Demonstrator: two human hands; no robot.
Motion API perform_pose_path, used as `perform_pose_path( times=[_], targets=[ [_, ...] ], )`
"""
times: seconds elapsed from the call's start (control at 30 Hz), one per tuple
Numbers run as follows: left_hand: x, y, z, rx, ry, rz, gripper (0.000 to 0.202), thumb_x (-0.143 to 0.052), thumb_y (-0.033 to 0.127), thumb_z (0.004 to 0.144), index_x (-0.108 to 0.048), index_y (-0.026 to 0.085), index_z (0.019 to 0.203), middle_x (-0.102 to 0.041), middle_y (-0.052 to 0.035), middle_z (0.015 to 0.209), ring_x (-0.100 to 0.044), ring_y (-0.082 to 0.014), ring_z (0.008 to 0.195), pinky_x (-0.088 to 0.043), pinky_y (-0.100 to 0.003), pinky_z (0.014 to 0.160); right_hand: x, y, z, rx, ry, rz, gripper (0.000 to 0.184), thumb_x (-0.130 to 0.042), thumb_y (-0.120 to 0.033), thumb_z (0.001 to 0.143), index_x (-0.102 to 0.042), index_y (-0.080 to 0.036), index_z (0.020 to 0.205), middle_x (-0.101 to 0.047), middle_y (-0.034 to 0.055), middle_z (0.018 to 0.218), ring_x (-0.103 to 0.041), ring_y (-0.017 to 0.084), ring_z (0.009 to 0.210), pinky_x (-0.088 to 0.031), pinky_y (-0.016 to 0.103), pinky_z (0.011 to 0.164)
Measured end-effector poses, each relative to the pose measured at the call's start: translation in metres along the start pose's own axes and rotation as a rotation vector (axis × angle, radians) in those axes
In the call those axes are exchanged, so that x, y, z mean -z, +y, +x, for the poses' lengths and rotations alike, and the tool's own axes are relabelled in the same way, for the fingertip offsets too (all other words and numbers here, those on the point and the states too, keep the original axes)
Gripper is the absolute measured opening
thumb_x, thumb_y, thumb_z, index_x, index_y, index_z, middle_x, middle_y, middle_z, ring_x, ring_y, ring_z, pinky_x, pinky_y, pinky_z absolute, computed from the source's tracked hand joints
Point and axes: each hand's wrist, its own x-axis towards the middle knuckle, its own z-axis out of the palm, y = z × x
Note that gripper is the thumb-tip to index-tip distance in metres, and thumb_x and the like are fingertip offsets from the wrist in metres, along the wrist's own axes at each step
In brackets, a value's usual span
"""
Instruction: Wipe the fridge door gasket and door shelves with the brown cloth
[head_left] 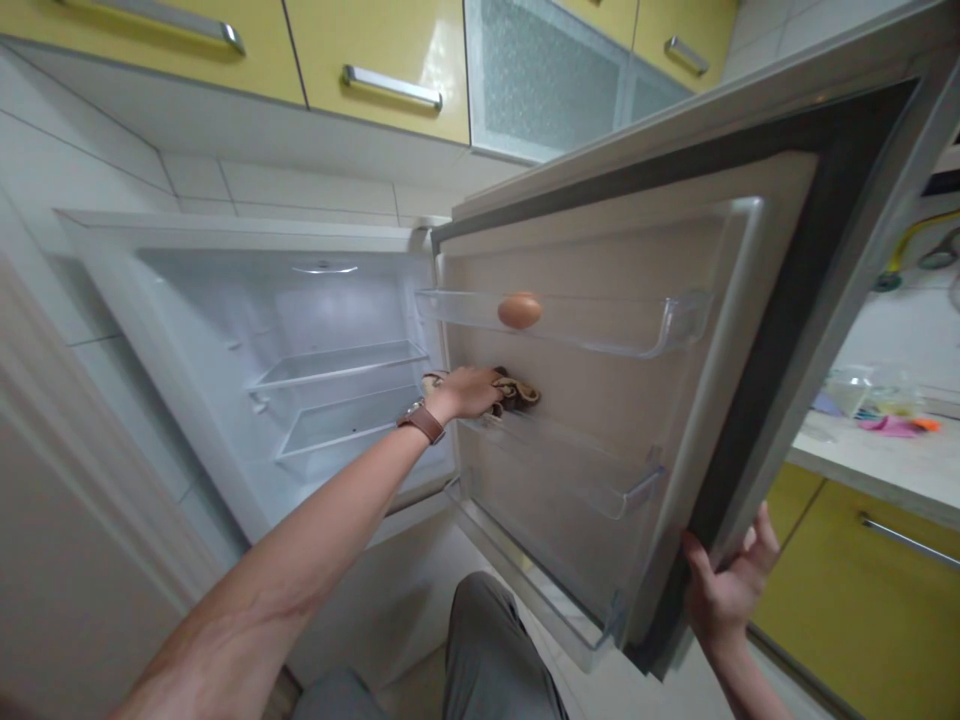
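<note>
My left hand (472, 391), with a brown-strapped watch (423, 418) at the wrist, grips a brown patterned cloth (517, 392) at the middle shelf (570, 455) of the fridge door. Part of the cloth is hidden under the fingers. My right hand (729, 585) holds the outer edge of the open fridge door (795, 330), thumb on the inner side at the dark seal. Above the cloth, a brown egg (519, 310) lies in the clear upper door shelf (615, 325).
The fridge interior (330, 310) stands open at left with glass shelves (337, 365). Yellow cabinets (382, 60) hang overhead. At right is a counter (885, 465) with glass bowls (851, 388) and a pink cloth (889, 427). My knee (487, 640) is below the door.
</note>
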Motion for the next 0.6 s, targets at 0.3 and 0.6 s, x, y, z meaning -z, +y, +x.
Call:
perform_pose_path(
  times=[0.3,0.6],
  targets=[
    [0.001,0.112,-0.039,-0.486,-0.210,0.001,0.031,-0.056,0.035,0.097,-0.074,0.038,0.122,-0.075,0.0002,0.126,-0.071,-0.0227,0.106,-0.048,-0.028,0.082,-0.002,-0.005,0.001,-0.004,0.007,0.032,0.120,-0.079,-0.065,0.066,-0.027,-0.015,0.161,-0.061,0.0168,0.128,-0.062,0.033,0.110,-0.042,0.057,0.106],
    [0.001,0.062,-0.018,-0.303,-0.174,-0.008,0.021,-0.063,0.031,0.088,-0.079,0.028,0.101,-0.075,-0.0088,0.124,-0.070,-0.0289,0.113,-0.050,-0.033,0.093,0.000,0.007,0.003,0.018,0.004,-0.036,0.118,-0.077,-0.069,0.068,-0.028,-0.016,0.161,-0.062,0.0158,0.129,-0.063,0.033,0.113,-0.042,0.058,0.108]
  ],
)
